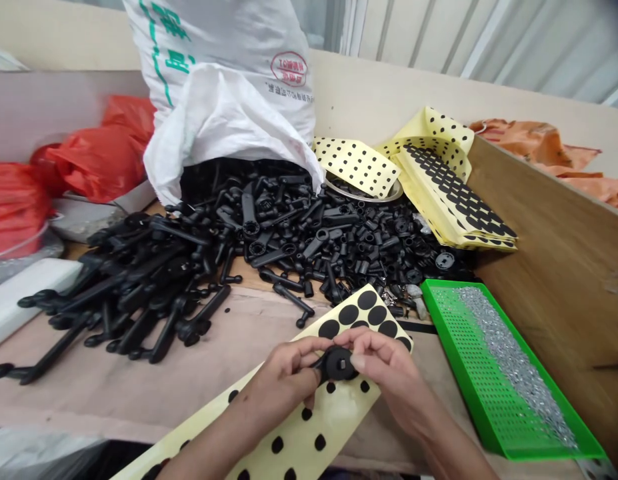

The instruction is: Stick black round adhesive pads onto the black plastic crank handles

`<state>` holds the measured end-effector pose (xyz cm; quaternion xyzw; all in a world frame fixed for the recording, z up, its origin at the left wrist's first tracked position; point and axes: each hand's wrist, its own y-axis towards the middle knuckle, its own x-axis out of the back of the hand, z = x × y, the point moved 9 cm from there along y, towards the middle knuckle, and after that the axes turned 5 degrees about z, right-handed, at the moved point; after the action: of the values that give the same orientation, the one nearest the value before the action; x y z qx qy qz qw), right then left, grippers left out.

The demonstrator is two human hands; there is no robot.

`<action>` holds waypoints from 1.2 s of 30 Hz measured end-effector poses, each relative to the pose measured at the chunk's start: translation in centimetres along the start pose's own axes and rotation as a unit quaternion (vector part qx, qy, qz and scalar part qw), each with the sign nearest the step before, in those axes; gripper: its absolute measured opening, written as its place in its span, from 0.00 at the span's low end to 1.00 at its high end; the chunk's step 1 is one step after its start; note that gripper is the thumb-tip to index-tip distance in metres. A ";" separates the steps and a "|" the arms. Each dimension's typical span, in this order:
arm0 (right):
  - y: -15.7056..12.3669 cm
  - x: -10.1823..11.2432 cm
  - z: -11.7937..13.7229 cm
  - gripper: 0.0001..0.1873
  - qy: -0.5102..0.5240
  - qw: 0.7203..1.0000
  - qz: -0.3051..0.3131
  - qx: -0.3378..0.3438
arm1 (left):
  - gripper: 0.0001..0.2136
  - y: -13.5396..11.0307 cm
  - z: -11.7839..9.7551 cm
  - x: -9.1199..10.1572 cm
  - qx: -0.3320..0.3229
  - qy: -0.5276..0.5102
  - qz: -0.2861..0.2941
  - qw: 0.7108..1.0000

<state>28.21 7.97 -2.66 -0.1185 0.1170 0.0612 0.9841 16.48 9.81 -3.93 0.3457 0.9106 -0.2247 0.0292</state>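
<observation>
Between my two hands is a black plastic crank handle [340, 364], its round head facing up with a small light square at the middle. My left hand [287, 375] is closed around its arm from the left. From the right, the thumb and fingers of my right hand [386, 363] pinch the edge of the round head; whether a sticker is also between them I cannot tell. Under both hands lies a yellow backing sheet [333, 427], with large black round stickers [349, 315] at its far end and small black dots nearer to me.
Piled behind are black crank handles [153, 267] and small black fittings [373, 240], spilling from a white woven sack [229, 107]. At right stands a green tray [469, 393] of small metal pieces, beside a wooden board [563, 287]. More sticker sheets [453, 193] lie behind; red bags [99, 160] are left.
</observation>
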 end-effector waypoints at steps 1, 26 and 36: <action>0.0 -0.1 0.1 0.08 -0.004 1.000 0.000 -0.002 | 0.19 0.0 -0.1 0.0 0.000 -0.003 -0.001 1.000; 0.6 -0.1 0.3 0.08 -0.061 0.998 -0.013 -0.015 | 0.20 -0.5 0.1 1.1 -0.005 0.045 -0.025 0.999; 1.1 -0.1 0.1 0.09 -0.074 0.997 -0.022 -0.015 | 0.17 -0.7 -0.1 1.2 -0.009 0.058 -0.020 0.998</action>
<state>28.00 9.02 -2.73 -0.1313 0.0406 0.0498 0.9893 15.12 10.11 -3.81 0.3391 0.9196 -0.1965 -0.0252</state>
